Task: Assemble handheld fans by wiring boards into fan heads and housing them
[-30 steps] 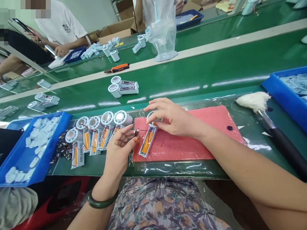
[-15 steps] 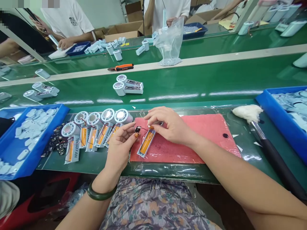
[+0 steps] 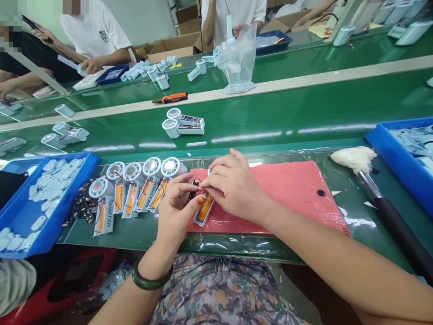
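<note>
On the red mat [image 3: 287, 194] lies a small fan housing whose handle trough holds an orange battery [image 3: 204, 208], with thin wires at its upper end. My left hand [image 3: 174, 210] grips a small black circuit board [image 3: 192, 193] between thumb and fingers, beside the handle. My right hand [image 3: 235, 189] reaches over the fan's head, hiding most of it. Its thumb and forefinger are pinched on a tiny white wire connector [image 3: 200, 188], close against the board. Whether the connector is seated in the board I cannot tell.
Several fans [image 3: 171, 167] with batteries stand to the left, near a pile of black circuit boards [image 3: 83, 203]. Blue trays [image 3: 50, 234] of pale-blue parts flank the mat. A black-handled hammer [image 3: 389, 212] with a wrapped head lies right. Across the green belt [image 3: 270, 113], people work.
My right hand has moved left and down, bringing the connector from above the fan to the circuit board. My left hand still holds the board. The view has shifted slightly.
</note>
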The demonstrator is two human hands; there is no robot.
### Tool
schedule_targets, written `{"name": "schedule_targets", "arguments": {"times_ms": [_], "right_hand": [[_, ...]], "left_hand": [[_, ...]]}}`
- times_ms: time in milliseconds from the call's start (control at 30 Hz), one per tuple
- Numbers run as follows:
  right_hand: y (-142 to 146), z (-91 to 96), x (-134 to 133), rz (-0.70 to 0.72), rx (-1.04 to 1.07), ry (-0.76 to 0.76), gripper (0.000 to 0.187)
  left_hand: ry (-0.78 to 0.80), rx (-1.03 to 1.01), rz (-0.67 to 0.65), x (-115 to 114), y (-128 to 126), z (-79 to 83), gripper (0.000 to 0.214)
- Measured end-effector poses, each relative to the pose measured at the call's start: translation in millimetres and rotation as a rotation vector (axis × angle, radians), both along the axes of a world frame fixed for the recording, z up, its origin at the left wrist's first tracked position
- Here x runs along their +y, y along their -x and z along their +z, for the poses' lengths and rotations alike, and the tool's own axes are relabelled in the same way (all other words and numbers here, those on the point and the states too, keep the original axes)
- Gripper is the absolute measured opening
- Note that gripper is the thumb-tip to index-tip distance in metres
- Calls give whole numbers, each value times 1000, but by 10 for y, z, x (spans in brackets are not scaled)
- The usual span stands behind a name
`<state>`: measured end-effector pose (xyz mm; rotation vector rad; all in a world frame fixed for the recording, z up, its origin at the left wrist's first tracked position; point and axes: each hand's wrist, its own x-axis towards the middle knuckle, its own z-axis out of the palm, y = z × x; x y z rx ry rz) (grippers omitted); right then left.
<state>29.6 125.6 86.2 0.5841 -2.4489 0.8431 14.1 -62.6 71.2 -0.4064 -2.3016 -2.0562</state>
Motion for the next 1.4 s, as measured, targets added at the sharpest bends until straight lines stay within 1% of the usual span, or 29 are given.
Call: {"name": "schedule_targets", "arguments": {"times_ms": [133,267,400,567,667,800,967,1100,1200,1300,1400], "right_hand": [[-12,-34,-34,-28,61,-71,13],[-6,-70,-49,-18,82,-81,16],[-10,-79,-55,-10,89,-38,15],[-12,-68,-62,20,36,22,6],[-5,-79,-66,10,30,24,8],[-10,-76,-64,1,47,44,14],[-21,-51,-49,30,-14,50,13],[-13,-55,-46,33,-46,61,10],[-3,-74,-51,8,2,45,5],[9,-101,-55,-37,91,-2,10],[20,-119,-48,-45,155,-27,17]], "left_hand": [[73,33,55,15,-10,9,17],[85,34,51,15,-6,34,15],[47,-37,21,15,29,55,14],[-72,-148,28,25,58,57,14],[-100,-193,30,19,49,46,16],[-77,-159,32,-7,32,25,19],[-19,-89,25,-6,33,30,20],[-33,-99,21,26,33,52,18],[-105,-170,15,43,34,54,19],[-149,-222,12,51,39,49,21],[-135,-217,25,57,43,50,24]]}}
